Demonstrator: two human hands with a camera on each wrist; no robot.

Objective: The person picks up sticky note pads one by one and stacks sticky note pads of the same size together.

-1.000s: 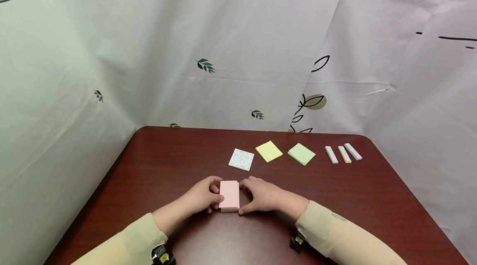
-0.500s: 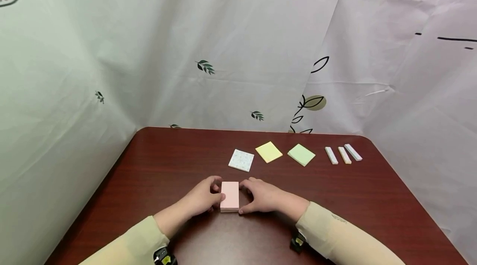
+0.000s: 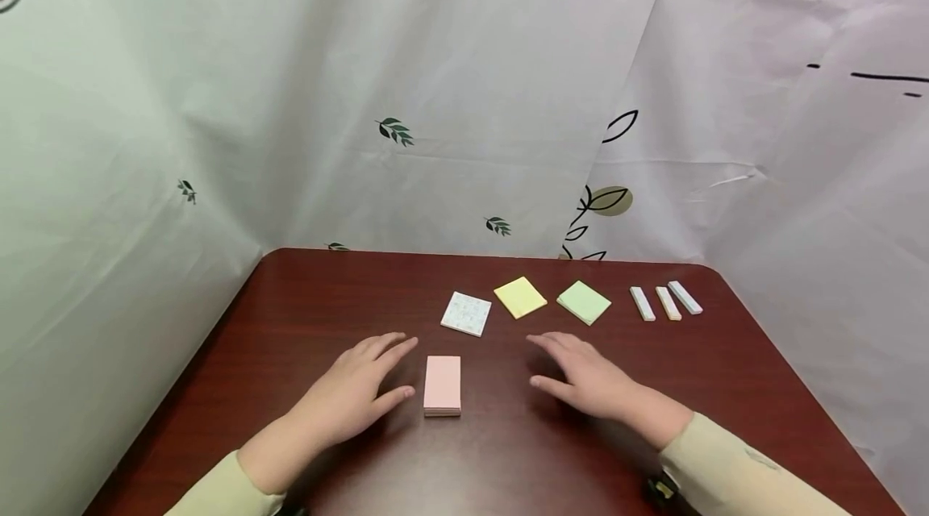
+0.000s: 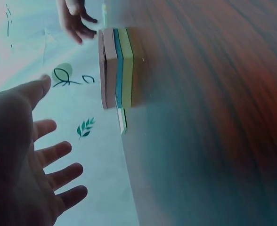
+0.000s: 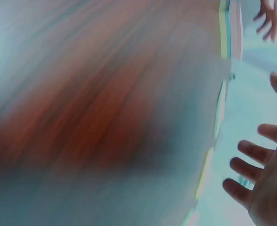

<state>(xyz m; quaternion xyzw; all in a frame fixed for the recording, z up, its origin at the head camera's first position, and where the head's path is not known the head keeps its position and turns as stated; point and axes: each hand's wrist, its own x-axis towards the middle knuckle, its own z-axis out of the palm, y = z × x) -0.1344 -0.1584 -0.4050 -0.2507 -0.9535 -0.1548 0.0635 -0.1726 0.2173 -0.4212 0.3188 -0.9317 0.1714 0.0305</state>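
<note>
A stack of sticky note pads [image 3: 443,384] sits near the middle of the table, its pink top pad facing up. From the side, the left wrist view shows pink layers [image 4: 109,68] over a blue pad [image 4: 119,70] and a yellow-green pad [image 4: 126,68], with edges closely lined up. My left hand [image 3: 344,395] hovers to the left of this stack, fingers spread and holding nothing. On the other side, farther from the pads, my right hand [image 3: 591,383] has its fingers extended and nothing in its grasp.
Behind the stack lie a white patterned pad [image 3: 466,314], a yellow pad [image 3: 520,297] and a green pad [image 3: 584,302]. Three narrow pale strips [image 3: 667,303] lie at the back right. A printed cloth [image 3: 464,97] hangs around the brown table [image 3: 327,282].
The left thumb first pushed the top pad into line with those below. Both hands have since let go and moved apart, left and right, leaving the stack standing on the table.
</note>
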